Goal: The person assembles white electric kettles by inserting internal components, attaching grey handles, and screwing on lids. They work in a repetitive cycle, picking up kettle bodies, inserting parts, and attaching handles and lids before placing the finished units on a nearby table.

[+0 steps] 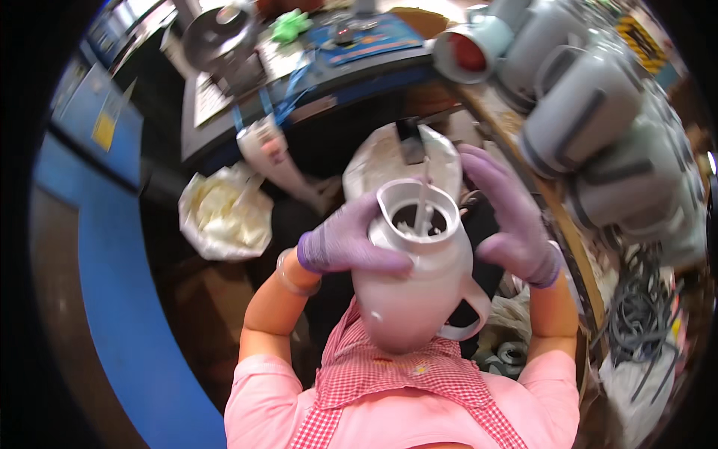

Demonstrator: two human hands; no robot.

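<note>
White plastic kettle body (419, 288), handle (470, 310) turned to the person's right, open mouth facing up; held upright against a pink-and-white checked apron (389, 374), centre of the head view. All places below are given from this kettle.

Left hand (345, 243), purple glove: wrapped over the kettle's left shoulder just under the rim, fingers curled flat against the wall, gripping it.

Right hand (512, 221), purple glove: at the kettle's right, just above the handle, fingers long and loosely bent toward the rim. Whether they touch the rim cannot be told.

Thin pale rod (423, 202): rising out of the kettle's mouth, lower end inside the body. Which hand holds it, if either, cannot be told.

Round white part (389, 161) with a dark piece on it: just beyond the kettle's mouth.

Clear bag of pale scraps (224, 213): left of the kettle and somewhat farther off.

Grey cables (636, 314): in a heap, right of the kettle.

Row of grey kettle bodies (598, 112): on a shelf beyond and right of the kettle; one shows a red inside (467, 52).

Dark workbench (299, 90): far beyond the kettle, carrying papers, blue straps and a green object (288, 26).

Blue floor band (112, 284): far left of the kettle.
</note>
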